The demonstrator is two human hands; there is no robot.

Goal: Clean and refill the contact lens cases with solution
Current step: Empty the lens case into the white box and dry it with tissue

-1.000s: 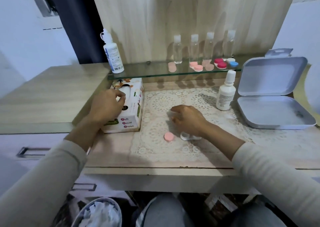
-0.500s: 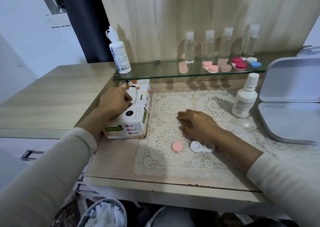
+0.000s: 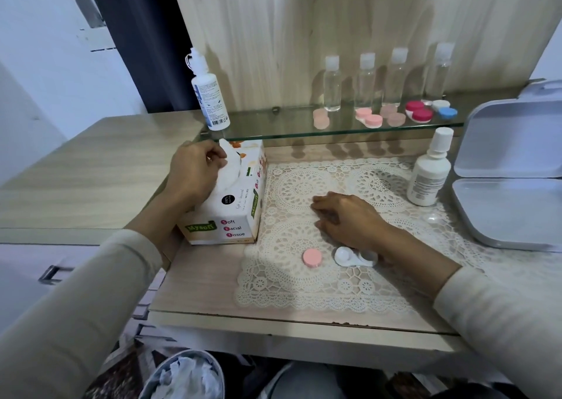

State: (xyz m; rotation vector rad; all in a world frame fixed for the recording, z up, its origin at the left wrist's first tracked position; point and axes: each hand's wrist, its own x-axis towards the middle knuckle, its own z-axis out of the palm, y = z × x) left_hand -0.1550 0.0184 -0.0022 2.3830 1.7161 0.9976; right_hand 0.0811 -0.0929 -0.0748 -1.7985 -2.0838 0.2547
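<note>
The left hand [image 3: 194,170] was at the top slot of the tissue box [image 3: 234,213], thumb and fingertips pinched on the tissue [image 3: 229,167] standing up from it. The right hand [image 3: 349,219] lay palm-down on the lace mat [image 3: 304,186], its fingers loosely bent and close together. No object was visible in its grip.

The contact lens case [image 3: 349,256] lay on the mat at the near edge of the right wrist, which partly covered its right-hand well. The left-hand well was uncovered and faced up. One pink cap [image 3: 312,258] lay flat just beside the case, apart from it.

Handling assessment:
- The case appeared to be moulded white plastic: rigid, glossy and very light. It would probably skid on the openwork lace if wiped without support.
- It was best held by the bridge between the two round wells, or by the outer rim, leaving the well free for wiping.
- The tissue was thin, soft paper, likely to tear when wet.

The solution bottle [image 3: 428,176] stood capped at the far right of the mat.
</note>
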